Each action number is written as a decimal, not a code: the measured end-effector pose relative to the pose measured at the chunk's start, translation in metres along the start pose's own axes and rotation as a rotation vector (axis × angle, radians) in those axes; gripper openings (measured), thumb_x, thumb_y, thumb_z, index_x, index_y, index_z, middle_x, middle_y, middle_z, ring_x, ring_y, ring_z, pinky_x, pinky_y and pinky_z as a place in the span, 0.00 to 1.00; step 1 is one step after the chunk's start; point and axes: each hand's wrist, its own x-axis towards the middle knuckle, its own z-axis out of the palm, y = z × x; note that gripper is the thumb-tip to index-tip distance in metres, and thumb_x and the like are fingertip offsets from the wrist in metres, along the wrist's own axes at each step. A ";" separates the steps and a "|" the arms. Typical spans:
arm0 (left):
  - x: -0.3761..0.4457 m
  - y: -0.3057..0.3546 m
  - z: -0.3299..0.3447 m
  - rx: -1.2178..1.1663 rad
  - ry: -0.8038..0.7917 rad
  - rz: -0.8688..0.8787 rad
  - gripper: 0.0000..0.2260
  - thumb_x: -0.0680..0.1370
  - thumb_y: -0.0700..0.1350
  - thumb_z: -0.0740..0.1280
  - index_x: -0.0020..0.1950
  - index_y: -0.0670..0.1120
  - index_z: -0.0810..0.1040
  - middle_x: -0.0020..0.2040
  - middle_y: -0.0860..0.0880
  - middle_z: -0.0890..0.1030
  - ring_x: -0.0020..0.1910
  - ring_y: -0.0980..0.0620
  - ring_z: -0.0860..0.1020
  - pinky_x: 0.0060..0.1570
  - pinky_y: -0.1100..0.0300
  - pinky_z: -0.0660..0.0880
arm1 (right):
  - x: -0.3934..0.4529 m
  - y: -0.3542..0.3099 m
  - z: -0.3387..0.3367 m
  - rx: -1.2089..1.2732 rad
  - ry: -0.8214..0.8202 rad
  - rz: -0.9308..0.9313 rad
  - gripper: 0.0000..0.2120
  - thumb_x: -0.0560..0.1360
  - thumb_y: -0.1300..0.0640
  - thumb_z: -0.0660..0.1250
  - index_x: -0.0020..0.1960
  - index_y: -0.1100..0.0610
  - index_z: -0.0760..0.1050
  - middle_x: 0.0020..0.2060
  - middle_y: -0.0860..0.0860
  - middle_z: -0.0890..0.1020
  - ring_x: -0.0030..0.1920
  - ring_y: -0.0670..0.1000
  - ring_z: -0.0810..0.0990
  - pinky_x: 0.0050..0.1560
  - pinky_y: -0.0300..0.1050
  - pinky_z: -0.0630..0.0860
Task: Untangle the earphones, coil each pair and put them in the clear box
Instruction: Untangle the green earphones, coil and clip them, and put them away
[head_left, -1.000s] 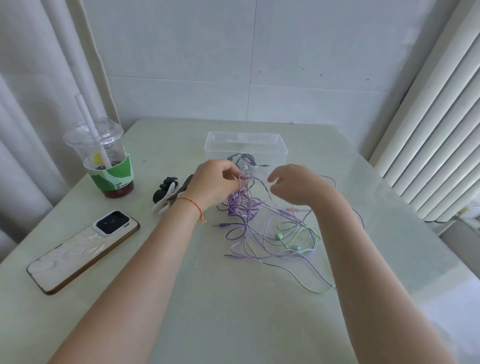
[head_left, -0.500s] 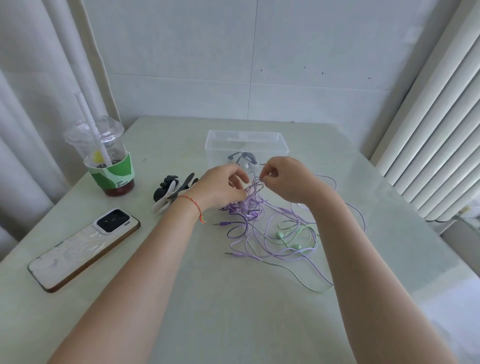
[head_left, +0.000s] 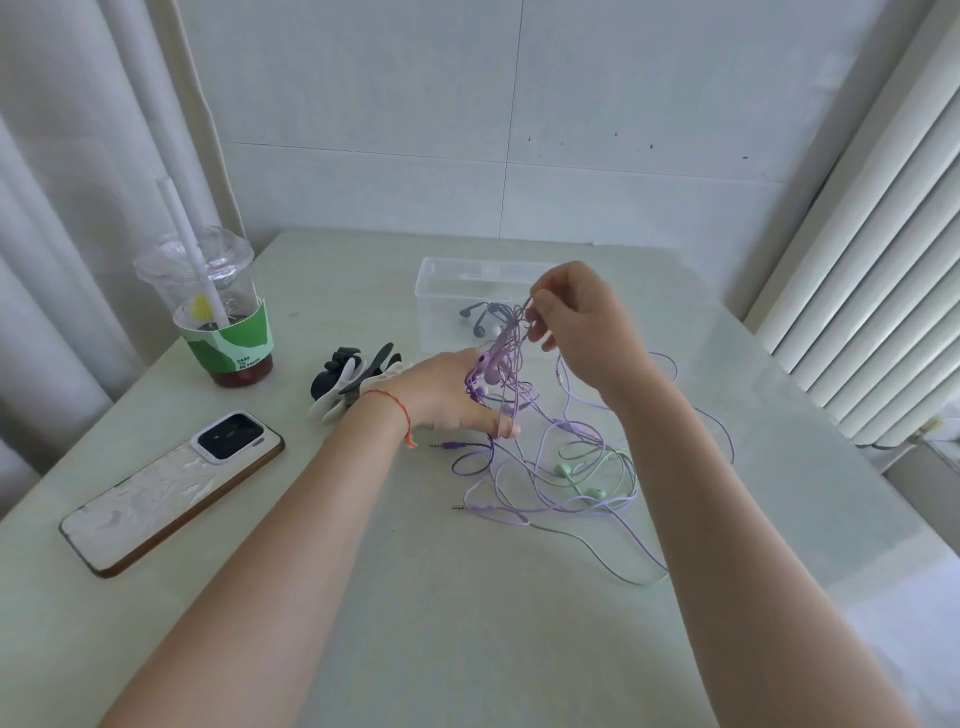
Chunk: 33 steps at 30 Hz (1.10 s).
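I see my right hand (head_left: 582, 332) raised, its fingers (head_left: 540, 306) pinching purple strands of the tangled earphones (head_left: 545, 457). My left hand (head_left: 447, 395) lies below, fingers relaxed and open against the purple earbuds. Loose cord spreads over the surface (head_left: 467, 623) beneath both. The clear box (head_left: 447, 280) stands just beyond my fingers, holding grey earphones (head_left: 483, 312).

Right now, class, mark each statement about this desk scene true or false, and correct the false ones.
1. The right hand pinches purple cords and lifts them above the table. True.
2. The clear box holds nothing. False: a grey pair of earphones lies inside.
3. The phone lies with its camera side up. True.
4. The green earbuds are held in the left hand. False: they lie on the table.
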 end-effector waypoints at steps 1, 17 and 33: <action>0.000 0.000 -0.001 -0.002 0.018 -0.007 0.35 0.64 0.59 0.79 0.66 0.54 0.69 0.61 0.53 0.76 0.55 0.53 0.76 0.55 0.60 0.71 | 0.002 0.003 -0.001 -0.100 0.047 0.003 0.08 0.79 0.64 0.58 0.45 0.54 0.71 0.40 0.53 0.81 0.39 0.53 0.80 0.39 0.43 0.74; 0.000 0.007 -0.010 -0.555 0.220 0.112 0.10 0.75 0.35 0.66 0.47 0.49 0.82 0.41 0.51 0.85 0.41 0.50 0.82 0.53 0.56 0.76 | 0.000 0.005 -0.003 -0.038 -0.131 0.128 0.06 0.80 0.62 0.57 0.47 0.55 0.69 0.36 0.53 0.84 0.38 0.51 0.83 0.40 0.49 0.78; 0.000 0.005 -0.010 -0.329 0.292 0.079 0.05 0.73 0.45 0.75 0.43 0.45 0.81 0.38 0.50 0.82 0.36 0.51 0.77 0.45 0.57 0.74 | 0.003 0.004 0.001 0.176 0.047 0.130 0.06 0.81 0.60 0.57 0.46 0.54 0.67 0.36 0.53 0.84 0.36 0.52 0.82 0.37 0.45 0.76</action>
